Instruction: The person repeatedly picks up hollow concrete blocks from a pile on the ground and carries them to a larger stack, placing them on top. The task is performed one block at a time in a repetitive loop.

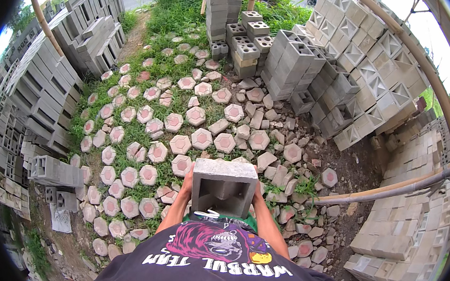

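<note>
A grey concrete ventilation block [226,169] with a square opening is held up close in front of my body. My left hand [186,184] presses against its left side, fingers along the outer wall. My right hand [257,190] grips the opposite side, and the block hides most of its fingers. Inside the frame a slanted inner piece shows in shadow. Just below the block, green shorts with a white drawstring [207,214] can be seen.
Hexagonal pavers [180,144] with reddish centres lie spread over grass and rubble [281,172]. Block stacks rise at left [42,87], at right [371,62] and ahead [290,66]. A bamboo pole [386,189] slants in low from the right. Round-holed blocks [247,50] stand ahead.
</note>
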A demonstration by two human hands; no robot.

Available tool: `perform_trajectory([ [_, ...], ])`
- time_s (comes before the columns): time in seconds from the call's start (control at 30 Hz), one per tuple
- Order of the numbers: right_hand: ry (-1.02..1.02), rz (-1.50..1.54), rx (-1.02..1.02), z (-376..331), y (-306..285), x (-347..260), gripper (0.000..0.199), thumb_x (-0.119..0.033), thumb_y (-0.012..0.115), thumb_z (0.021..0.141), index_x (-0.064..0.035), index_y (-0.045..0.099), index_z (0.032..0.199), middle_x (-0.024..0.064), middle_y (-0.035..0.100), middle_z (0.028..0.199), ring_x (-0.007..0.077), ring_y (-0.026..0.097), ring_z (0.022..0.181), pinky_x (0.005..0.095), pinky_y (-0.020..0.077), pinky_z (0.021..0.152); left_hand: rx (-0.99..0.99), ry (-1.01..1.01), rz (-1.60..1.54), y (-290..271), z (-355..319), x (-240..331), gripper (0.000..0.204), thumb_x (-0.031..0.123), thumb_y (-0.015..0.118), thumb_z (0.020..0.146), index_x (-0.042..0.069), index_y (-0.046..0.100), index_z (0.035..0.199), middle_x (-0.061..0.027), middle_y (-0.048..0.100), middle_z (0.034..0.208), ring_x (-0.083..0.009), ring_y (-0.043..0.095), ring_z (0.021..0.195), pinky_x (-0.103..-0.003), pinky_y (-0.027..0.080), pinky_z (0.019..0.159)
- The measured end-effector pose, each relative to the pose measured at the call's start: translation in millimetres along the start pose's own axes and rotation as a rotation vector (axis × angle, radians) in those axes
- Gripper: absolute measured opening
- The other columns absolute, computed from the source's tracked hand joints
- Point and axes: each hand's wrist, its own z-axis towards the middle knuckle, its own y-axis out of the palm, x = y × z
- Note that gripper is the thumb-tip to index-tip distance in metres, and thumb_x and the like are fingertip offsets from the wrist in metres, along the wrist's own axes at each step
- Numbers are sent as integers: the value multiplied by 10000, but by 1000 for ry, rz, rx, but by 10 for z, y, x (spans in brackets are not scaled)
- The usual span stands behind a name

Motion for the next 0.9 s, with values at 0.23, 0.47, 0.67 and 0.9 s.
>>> perform_trajectory([
  [0.23, -9, 27, 44, 523, -329, -665, 611, -572, 402, 940, -57, 575, 1221, 60, 629, 1120, 172, 601, 975, 303, 468, 879, 63, -55, 193, 789, 690, 262, 659, 565, 354, 961, -1, 601, 1191, -80, 646, 1070, -154, 600, 918, -305, 478, 819],
  [0.47, -82, 135, 181, 575, -434, -1076, 598, -593, 424, 924, -72, 602, 1158, 51, 637, 1043, 165, 600, 900, 299, 480, 831, -46, -145, 285, 1132, 1463, 192, 685, 597, 376, 939, -2, 627, 1157, -76, 655, 1036, -150, 594, 884, -297, 472, 795],
  [0.67, -134, 221, 307, 831, -518, -1492, 586, -587, 428, 926, -69, 606, 1135, 50, 635, 1020, 162, 593, 900, 308, 478, 835, -121, -223, 418, 1622, 2206, 269, 717, 610, 370, 933, -17, 612, 1181, -101, 639, 1084, -176, 580, 932, -319, 458, 841],
  [0.9, -309, 388, 292, 1913, -836, -2251, 591, -568, 401, 943, -58, 588, 1176, 64, 630, 1083, 183, 593, 963, 317, 460, 908, -300, -210, 555, 2429, 3743, 521, 701, 586, 354, 947, -25, 596, 1193, -102, 634, 1090, -179, 569, 955, -313, 446, 856],
])
